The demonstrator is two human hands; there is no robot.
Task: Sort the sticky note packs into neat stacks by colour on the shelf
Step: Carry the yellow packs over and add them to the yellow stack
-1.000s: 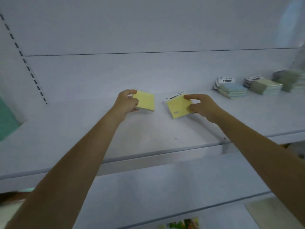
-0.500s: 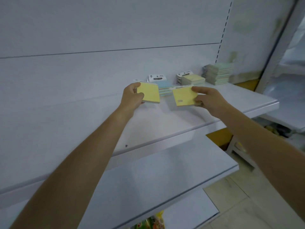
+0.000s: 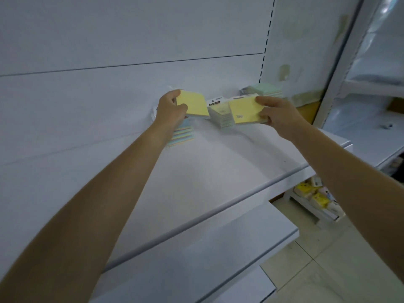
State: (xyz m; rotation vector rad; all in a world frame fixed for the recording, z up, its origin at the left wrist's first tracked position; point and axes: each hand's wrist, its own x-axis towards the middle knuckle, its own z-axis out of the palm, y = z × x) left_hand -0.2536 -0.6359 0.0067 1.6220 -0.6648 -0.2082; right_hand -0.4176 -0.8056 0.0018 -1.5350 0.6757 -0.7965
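Observation:
My left hand (image 3: 170,108) grips a yellow sticky note pack (image 3: 194,103) above the white shelf (image 3: 218,167). Under that hand lies a blue stack (image 3: 182,135), partly hidden by my wrist. My right hand (image 3: 277,112) holds a second yellow pack (image 3: 244,111) just in front of a stack of yellowish packs (image 3: 219,115) with a white header card. A green stack (image 3: 265,90) stands further back, by the upright.
A lower shelf (image 3: 218,248) juts out below. A white upright post (image 3: 341,62) bounds the shelf on the right, with another shelving unit beyond it. Yellow packaged goods (image 3: 312,193) sit low at the right. Tiled floor (image 3: 328,270) lies at the bottom right.
Both hands have carried their yellow packs rightward along the shelf to the stacks. The left pack now hangs over the blue stack, the right one at the yellowish stack.

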